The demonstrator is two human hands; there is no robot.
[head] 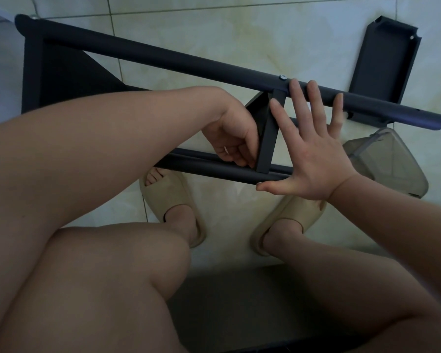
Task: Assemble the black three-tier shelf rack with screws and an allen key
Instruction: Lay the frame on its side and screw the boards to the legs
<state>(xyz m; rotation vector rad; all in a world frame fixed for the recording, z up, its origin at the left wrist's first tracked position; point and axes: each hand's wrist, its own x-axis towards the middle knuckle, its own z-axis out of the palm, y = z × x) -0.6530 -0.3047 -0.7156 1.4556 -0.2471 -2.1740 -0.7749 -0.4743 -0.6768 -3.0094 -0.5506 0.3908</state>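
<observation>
The black rack lies on its side on the tiled floor. Its far pole [189, 63] runs from upper left to right and carries a silver screw [282, 77]. A near pole [214, 171] runs under my hands. A black shelf panel [266, 138] stands on edge between the two poles. My left hand [233, 138] has its fingers curled at the panel's lower corner by the near pole; what they hold is hidden. My right hand [313, 149] is spread flat, fingers straight, against the panel's right side, fingertips reaching the far pole.
A loose black shelf panel [382, 62] lies on the floor at the upper right. A clear plastic container [390, 164] sits right of my right hand. Another shelf [61, 72] is fixed at the rack's left end. My slippered feet [173, 207] rest below the near pole.
</observation>
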